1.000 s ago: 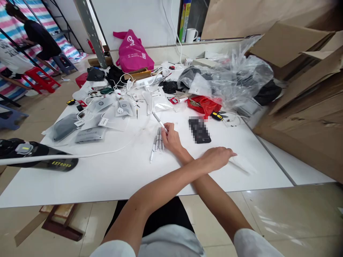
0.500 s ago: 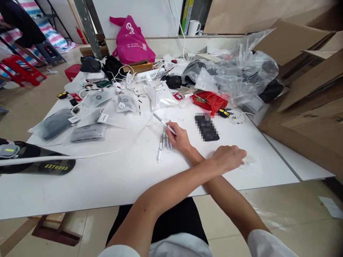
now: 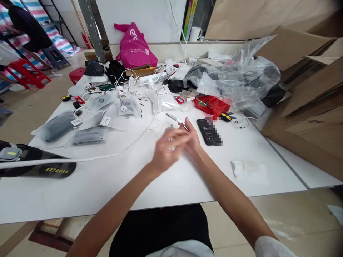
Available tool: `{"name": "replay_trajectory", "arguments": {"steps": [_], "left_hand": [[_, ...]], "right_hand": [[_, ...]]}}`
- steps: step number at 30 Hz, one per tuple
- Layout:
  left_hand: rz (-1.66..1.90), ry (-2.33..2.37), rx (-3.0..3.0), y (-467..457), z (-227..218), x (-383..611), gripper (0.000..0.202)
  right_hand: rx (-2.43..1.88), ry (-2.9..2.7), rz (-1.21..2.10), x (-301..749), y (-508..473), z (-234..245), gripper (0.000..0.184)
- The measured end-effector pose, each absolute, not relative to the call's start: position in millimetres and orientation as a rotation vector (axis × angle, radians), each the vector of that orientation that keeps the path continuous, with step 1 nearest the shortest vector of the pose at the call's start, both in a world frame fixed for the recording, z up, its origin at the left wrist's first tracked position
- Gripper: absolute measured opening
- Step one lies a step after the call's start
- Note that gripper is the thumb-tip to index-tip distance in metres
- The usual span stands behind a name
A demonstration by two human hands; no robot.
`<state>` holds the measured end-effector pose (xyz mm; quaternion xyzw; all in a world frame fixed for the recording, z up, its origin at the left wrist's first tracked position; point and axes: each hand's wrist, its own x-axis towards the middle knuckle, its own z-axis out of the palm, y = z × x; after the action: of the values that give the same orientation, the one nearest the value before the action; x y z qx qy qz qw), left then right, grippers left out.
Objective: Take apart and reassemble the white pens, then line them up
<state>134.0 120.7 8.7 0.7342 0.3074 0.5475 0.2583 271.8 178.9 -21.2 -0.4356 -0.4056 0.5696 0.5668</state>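
Observation:
My right hand holds a white-and-grey pen, its tip pointing up and left over the white table. In front of that hand is my left hand, smeared by motion, with fingers stretched out and nothing seen in them. Its fingertips overlap the right palm in the view; whether they touch I cannot tell. The other pens on the table are almost wholly hidden behind my left hand. A clear plastic bag lies flat to the right, apart from both hands.
A phone lies right of my hands. Packaged dark items and a black bottle are at left. Cables, a white pouch, a red bag and plastic wrap fill the back. Cardboard boxes stand at right; a person sits far left.
My left hand has left the clear bag at right and swung left, so my arms are uncrossed. My right hand, still holding the pen, has moved slightly right and turned palm inward.

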Motion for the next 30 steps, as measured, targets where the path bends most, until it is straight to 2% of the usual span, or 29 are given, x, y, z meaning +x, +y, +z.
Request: {"name": "replay_trajectory", "arguments": {"steps": [1, 2, 4, 6, 8, 11, 13, 17, 22, 24, 27, 30], "left_hand": [[1.603, 0.985, 1.846, 127.4, 5.7, 118.1, 0.028], [1.651, 1.070, 1.727, 133.7, 2.7, 105.1, 0.042], [1.631, 1.064, 1.548, 144.9, -2.9, 87.0, 0.061], [1.530, 0.982, 1.449, 152.3, -7.0, 77.5, 0.070], [1.428, 0.926, 1.375, 154.6, -9.8, 73.3, 0.064], [1.393, 0.940, 1.247, 151.6, -15.0, 69.9, 0.044], [1.416, 0.984, 1.143, 149.7, -20.5, 66.9, 0.040], [1.410, 1.106, 0.926, 154.4, -32.4, 58.5, 0.048], [1.421, 1.015, 0.941, 162.3, -34.3, 53.6, 0.062], [1.378, 0.962, 0.985, 162.4, -33.9, 54.1, 0.059], [1.352, 1.041, 1.000, 161.7, -36.1, 54.9, 0.044], [1.347, 1.059, 0.959, 161.5, -38.9, 55.1, 0.050]], "right_hand": [[-0.986, -0.920, 1.360, 270.8, 178.0, -19.8, 0.067], [-0.930, -0.869, 1.395, 269.3, 177.1, -18.9, 0.066], [-0.833, -0.790, 1.487, 265.5, 175.6, -19.0, 0.062], [-0.807, -0.784, 1.543, 261.1, 173.7, -21.4, 0.058], [-0.830, -0.850, 1.553, 257.2, 171.0, -25.1, 0.055], [-0.879, -0.986, 1.539, 253.6, 166.1, -30.3, 0.054], [-0.903, -1.079, 1.511, 252.8, 162.5, -32.3, 0.052], [-0.955, -1.320, 1.343, 251.9, 155.3, -33.2, 0.036], [-1.031, -1.305, 1.296, 251.5, 152.7, -34.7, 0.036], [-1.066, -1.289, 1.291, 252.9, 154.4, -35.2, 0.035], [-1.085, -1.288, 1.284, 255.5, 157.1, -34.4, 0.035], [-1.088, -1.294, 1.278, 257.4, 158.7, -32.8, 0.034]]}}
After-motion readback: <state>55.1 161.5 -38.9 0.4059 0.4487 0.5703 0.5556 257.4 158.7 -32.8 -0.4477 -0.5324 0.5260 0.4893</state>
